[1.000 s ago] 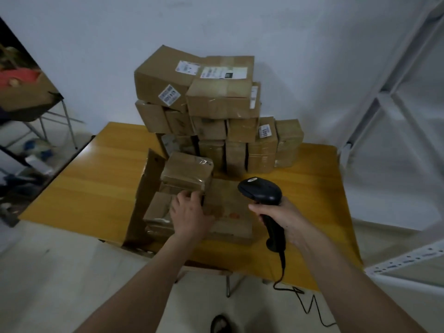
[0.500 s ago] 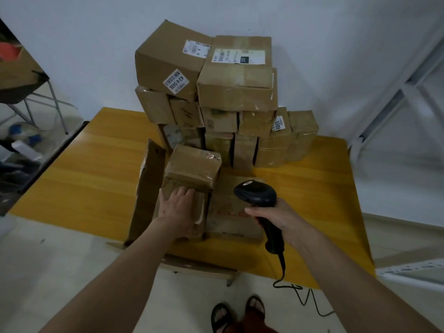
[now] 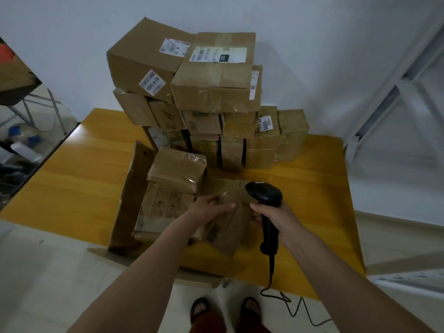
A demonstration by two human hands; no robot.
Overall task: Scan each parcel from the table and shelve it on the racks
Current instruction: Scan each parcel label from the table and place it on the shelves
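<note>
Now lifted off the stack by left hand (image 3: pixel 208 207), fingers curled round parcel (image 3: pixel 225 227); scanner (image 3: pixel 265 200) gripped by right hand (image 3: pixel 276 219) at 3 o'clock. Ready for scanning, probably.

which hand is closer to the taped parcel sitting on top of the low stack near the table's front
Left. The left hand grips a small parcel just below the taped parcel; the right hand, holding the scanner, is farther right.

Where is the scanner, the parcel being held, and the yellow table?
scanner (image 3: pixel 264 194), head view, on its black head.
parcel (image 3: pixel 228 227), head view, on its brown front.
table (image 3: pixel 79 179), head view, on its bare left part.
</note>
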